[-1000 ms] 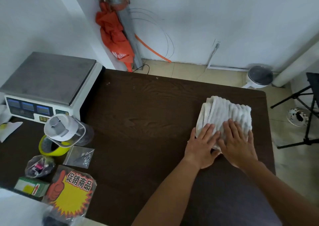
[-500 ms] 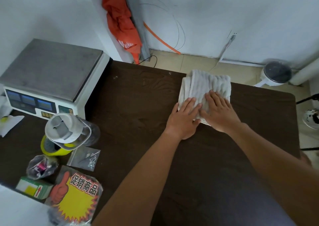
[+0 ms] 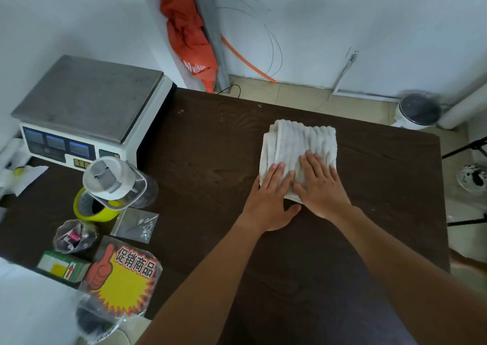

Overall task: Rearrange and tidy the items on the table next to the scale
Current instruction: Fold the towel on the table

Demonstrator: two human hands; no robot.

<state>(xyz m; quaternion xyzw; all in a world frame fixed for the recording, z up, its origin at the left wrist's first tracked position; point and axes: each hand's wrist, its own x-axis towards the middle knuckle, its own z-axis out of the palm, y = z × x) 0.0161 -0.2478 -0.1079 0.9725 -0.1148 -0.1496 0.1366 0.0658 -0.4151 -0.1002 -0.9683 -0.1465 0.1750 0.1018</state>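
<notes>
Dark wood tabletop (image 3: 210, 147) fills your view, with the scale (image 3: 87, 99) on its far left corner. Just in front of the scale stands a clear bottle with a white lid (image 3: 116, 178), touching a yellow tape roll (image 3: 95, 207). Nearer to you from the scale lie a small bag of screws (image 3: 135, 223), a clear pouch of small bits (image 3: 73, 236), a green box (image 3: 63, 267) and a red-and-yellow promo sign (image 3: 123, 279).

Behind the scale and to its right, an orange cloth (image 3: 187, 34) hangs against the wall.

Well to the right of the scale lies the folded white towel (image 3: 300, 139), flat on the wood. A second ago it lay much farther from the scale, close to the table's right edge. Now it sits nearer the scale, about midway across the table and a little in from the far edge.

Your hands are posed as before. Your left hand (image 3: 268, 199) lies palm down on the towel's corner nearest the scale, fingers straight and together, thumb spread on the wood. Your right hand (image 3: 321, 186) lies flat beside it, touching it, fingers spread over the ribbed cloth. Neither hand grips; both press the towel with relaxed, straight fingers.

Farthest right of the scale, a white bin (image 3: 417, 111) stands on the floor.
</notes>
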